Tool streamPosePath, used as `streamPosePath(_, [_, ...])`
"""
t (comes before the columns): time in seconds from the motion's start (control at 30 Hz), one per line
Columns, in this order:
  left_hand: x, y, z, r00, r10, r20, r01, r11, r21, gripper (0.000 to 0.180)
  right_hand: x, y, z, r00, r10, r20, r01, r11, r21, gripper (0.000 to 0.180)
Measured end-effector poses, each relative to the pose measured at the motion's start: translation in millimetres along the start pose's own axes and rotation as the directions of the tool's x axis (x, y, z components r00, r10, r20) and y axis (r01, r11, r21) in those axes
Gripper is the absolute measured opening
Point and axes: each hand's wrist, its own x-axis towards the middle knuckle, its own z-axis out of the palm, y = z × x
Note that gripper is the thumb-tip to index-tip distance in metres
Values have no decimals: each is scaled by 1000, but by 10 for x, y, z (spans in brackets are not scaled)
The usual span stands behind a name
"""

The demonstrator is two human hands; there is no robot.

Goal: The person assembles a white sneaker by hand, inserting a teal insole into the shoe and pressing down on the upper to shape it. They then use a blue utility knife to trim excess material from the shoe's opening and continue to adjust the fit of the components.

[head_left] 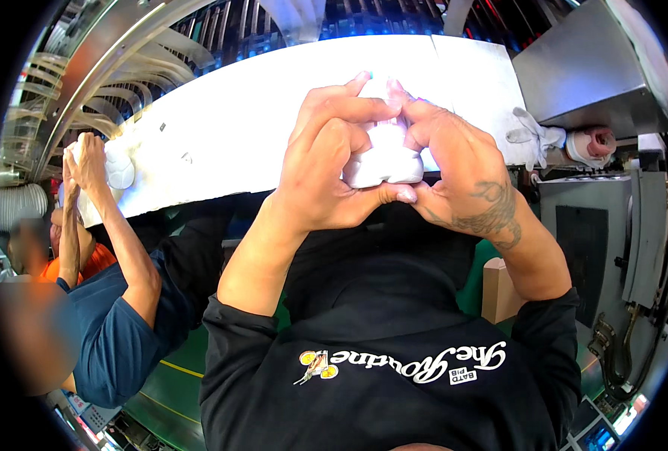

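Note:
Both hands are wrapped round a glossy white moulded piece with rounded lobes at its lower edge. My left hand grips its left side, the thumb under the near edge and the fingers curled over the far part. From the other side my right hand holds it, fingers bent and thumb at the near edge. The two thumbs almost meet below the piece. Fingers and glare hide much of its far part, so its exact kind is unclear. Beneath the hands lies the white work surface.
At the left a co-worker's hands are raised beside a white rounded piece. Right of me lie a white glove and a white and pinkish roll. A metal housing stands far right; a cardboard box sits below.

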Motion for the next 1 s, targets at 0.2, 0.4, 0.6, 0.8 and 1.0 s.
streamPosePath(0.2, [-55, 109, 98, 999, -45, 16, 46, 995, -91, 63, -205, -97, -10, 997, 32, -65, -32, 999, -5, 44])
streamPosePath(0.4, [-168, 243, 116, 986, -144, 85, 155, 978, -140, 63, -377, -203, 30, 988, 102, -119, -95, 994, 61, 35])
streamPosePath(0.6, [-121, 215, 78, 970, -105, 217, 132, 985, -114, 70, -483, -231, 115, 976, 91, -196, -79, 995, 64, 37])
streamPosePath(0.8, [-143, 92, 222, 987, 1, 158, 53, 940, -338, 68, -546, -287, 164, 969, 100, -224, -82, 993, 87, 39])
streamPosePath(1.0, [-250, 248, 266, 990, -72, 123, 107, 946, -306, 67, -631, -302, 161, 964, 96, -248, -69, 991, 113, 42])
